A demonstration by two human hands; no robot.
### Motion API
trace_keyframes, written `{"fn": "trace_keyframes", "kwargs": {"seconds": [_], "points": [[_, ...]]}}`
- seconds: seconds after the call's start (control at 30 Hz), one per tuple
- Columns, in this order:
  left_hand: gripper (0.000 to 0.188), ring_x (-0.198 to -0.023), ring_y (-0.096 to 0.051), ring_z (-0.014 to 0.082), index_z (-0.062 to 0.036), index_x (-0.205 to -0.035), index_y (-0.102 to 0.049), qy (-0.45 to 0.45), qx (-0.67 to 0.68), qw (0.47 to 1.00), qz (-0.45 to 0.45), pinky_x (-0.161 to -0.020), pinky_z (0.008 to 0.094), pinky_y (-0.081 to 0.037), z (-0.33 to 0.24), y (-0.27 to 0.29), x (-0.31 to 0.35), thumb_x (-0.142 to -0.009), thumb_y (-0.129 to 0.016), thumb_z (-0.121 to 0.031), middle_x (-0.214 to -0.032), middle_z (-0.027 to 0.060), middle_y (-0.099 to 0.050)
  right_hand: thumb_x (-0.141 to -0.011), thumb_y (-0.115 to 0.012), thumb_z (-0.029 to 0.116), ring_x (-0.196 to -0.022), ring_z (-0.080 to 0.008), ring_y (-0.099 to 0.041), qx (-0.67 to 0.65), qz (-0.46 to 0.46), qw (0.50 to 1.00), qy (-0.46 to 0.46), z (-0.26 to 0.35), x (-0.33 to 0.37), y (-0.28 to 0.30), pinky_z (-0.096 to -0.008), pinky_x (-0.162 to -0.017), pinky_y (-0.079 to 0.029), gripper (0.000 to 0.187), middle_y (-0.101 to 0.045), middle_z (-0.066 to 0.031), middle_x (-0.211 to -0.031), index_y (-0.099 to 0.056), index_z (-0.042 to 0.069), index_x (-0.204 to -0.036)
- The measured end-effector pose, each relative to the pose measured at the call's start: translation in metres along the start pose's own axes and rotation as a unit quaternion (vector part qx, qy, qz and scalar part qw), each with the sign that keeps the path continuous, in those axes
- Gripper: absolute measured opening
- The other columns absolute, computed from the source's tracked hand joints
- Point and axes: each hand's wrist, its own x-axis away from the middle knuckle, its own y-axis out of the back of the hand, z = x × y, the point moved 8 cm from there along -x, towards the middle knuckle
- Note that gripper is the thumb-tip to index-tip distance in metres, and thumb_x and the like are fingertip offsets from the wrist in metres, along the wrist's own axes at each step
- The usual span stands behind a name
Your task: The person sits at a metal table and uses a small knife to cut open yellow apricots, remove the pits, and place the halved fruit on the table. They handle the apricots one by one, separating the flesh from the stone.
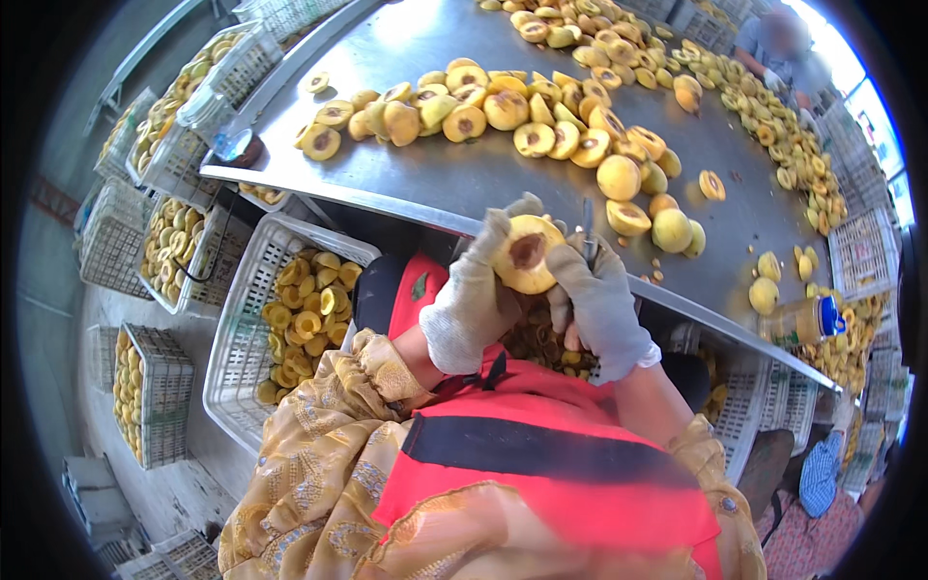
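Note:
Just over the near edge of the metal table (425,198), my left hand (469,304), in a pale work glove, grips a yellow peach half (512,271). Its cut face with the brown, rough centre is turned up. My right hand (604,304), gloved too, is closed round a small knife-like metal tool (587,217), its thin dark end pointing up. The right fingers touch the fruit's right side. Below the hands, cut pieces (551,346) are partly hidden by the gloves. Halved and whole peaches (507,108) lie in a band across the table.
Left of my lap stands a white plastic crate (237,338) of peach halves. More filled crates (159,416) line the left side. A clear jar with a blue lid (807,321) lies at the table's right edge. Other people (773,48) are at the far right and lower right.

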Motion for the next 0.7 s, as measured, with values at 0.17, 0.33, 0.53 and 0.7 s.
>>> {"fn": "trace_keyframes", "kwargs": {"seconds": [0.17, 0.33, 0.53, 0.7], "points": [[0.052, -0.114, -0.054, 0.0310, -0.0105, -0.132, -0.045, -0.042, -0.038, 0.991, -0.119, -0.099, 0.0458, -0.045, -0.006, 0.019, 0.004, -0.096, -0.045, -0.049, -0.125, 0.0148, -0.054, -0.091, -0.061, 0.017, -0.058, -0.0045, -0.048, 0.115, 0.022, 0.993, 0.000, -0.001, 0.009, 0.005, -0.0222, -0.052, -0.043, 0.018, -0.052, 0.0007, -0.072, -0.051, 0.003, -0.097], [0.051, -0.119, -0.052, 0.0238, -0.0054, -0.133, -0.045, -0.104, -0.124, 0.983, -0.082, -0.102, 0.0387, -0.043, -0.016, 0.016, 0.010, -0.098, -0.048, -0.042, -0.126, 0.0115, -0.054, -0.091, -0.060, 0.019, -0.060, -0.0045, -0.046, 0.151, 0.114, 0.981, 0.049, -0.007, 0.015, -0.012, -0.0214, -0.052, -0.039, 0.023, -0.051, 0.0013, -0.072, -0.051, 0.003, -0.103], [0.042, -0.122, -0.049, 0.0197, 0.0009, -0.129, -0.050, -0.195, -0.318, 0.927, -0.039, -0.103, 0.0324, -0.039, -0.029, 0.006, 0.014, -0.097, -0.054, -0.026, -0.129, 0.0110, -0.054, -0.091, -0.056, 0.021, -0.041, -0.0072, -0.045, 0.147, 0.146, 0.978, -0.040, -0.013, 0.017, -0.018, -0.0212, -0.034, -0.035, 0.024, -0.050, -0.0001, -0.060, -0.050, 0.002, -0.104], [0.034, -0.119, -0.052, 0.0202, 0.0004, -0.126, -0.053, -0.313, -0.421, 0.851, 0.012, -0.103, 0.0328, -0.039, -0.036, -0.006, 0.021, -0.096, -0.054, -0.015, -0.126, 0.0115, -0.055, -0.091, -0.055, 0.025, -0.037, -0.0105, -0.045, 0.087, 0.159, 0.971, -0.156, -0.020, 0.026, -0.026, -0.0254, -0.028, -0.035, 0.022, -0.050, -0.0033, -0.059, -0.052, 0.004, -0.100]]}}
